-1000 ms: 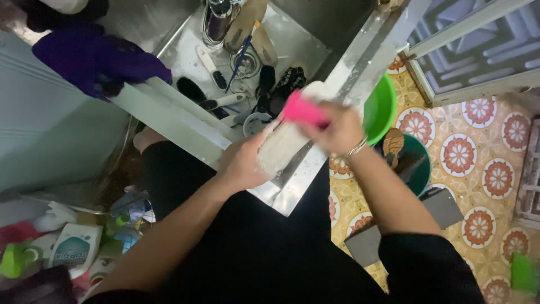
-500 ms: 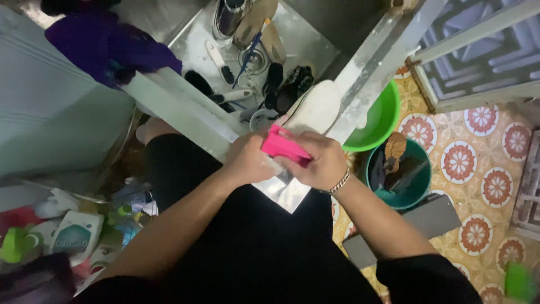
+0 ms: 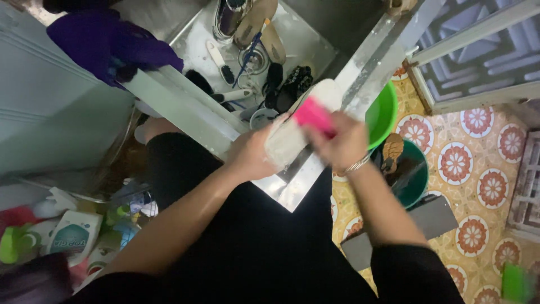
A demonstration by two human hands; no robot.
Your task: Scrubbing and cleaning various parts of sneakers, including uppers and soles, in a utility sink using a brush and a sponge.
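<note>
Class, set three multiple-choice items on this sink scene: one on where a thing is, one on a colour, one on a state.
1. Where is the bright green basin?
A. inside the sink
B. on the tiled floor beside the sink
C. on a shelf

2. What colour is the brush in the right hand?
A. pink
B. blue
C. black

3. How is the white insole held?
A. lying loose in the sink
B. gripped by the left hand over the sink edge
C. floating in the basin

Answers: B, it sits on patterned tiles; A, pink shows against the insole; B, fingers wrap its lower end.
</note>
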